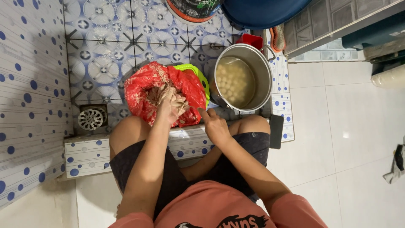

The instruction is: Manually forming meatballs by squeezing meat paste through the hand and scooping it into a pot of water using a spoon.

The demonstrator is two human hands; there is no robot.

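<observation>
Left hand squeezes paste in the red bag, right hand waits beside the pot.

The left hand [170,105] is clenched around a lump of pale paste [157,95], inside the red bag [145,90] that lines a green basin [199,76]; the bag probably keeps the basin clean. The right hand [214,124] hangs just beside it with loose fingers, grasping nothing. The steel pot [265,69], holding water and pale balls [234,80], stands close on the right, likely so the reach is short. All sits on the patterned floor [105,42], behind a low tiled ledge [88,154]. A drain [90,119] lies at the left; open room remains toward the far wall.
</observation>
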